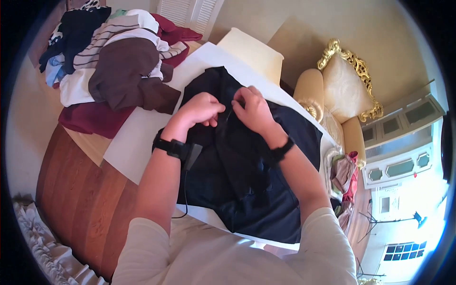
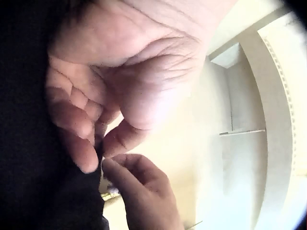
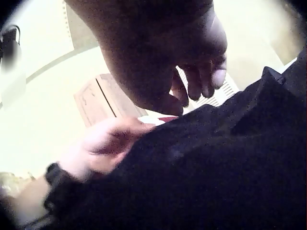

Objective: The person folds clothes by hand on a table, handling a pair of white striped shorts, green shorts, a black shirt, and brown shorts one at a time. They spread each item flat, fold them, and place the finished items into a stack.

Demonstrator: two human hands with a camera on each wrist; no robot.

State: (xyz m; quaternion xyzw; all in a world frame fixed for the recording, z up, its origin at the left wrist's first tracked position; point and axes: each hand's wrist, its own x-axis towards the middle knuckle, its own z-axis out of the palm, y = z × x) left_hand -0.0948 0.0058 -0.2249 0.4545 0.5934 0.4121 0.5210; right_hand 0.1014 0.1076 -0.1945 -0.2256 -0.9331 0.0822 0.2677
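A black garment (image 1: 247, 161) lies spread over a white-topped table, a fold of it raised between the two hands. My left hand (image 1: 202, 109) pinches the fold with thumb and forefinger; in the left wrist view the left hand (image 2: 129, 72) has its other fingers curled beside the dark cloth (image 2: 38, 158). Close by on the right, my right hand (image 1: 254, 109) pinches the same cloth, thumb and fingertips together. In the right wrist view the right hand (image 3: 163, 57) is above the black fabric (image 3: 216, 167), its fingertips at the fabric's upper edge.
A heap of clothes (image 1: 126, 66) sits at the table's far left, with a dark red cloth (image 1: 95, 118) under it. The white tabletop (image 1: 137, 142) shows beside the garment. A gold-framed armchair (image 1: 346, 90) and a pile of clothes (image 1: 344, 175) stand to the right.
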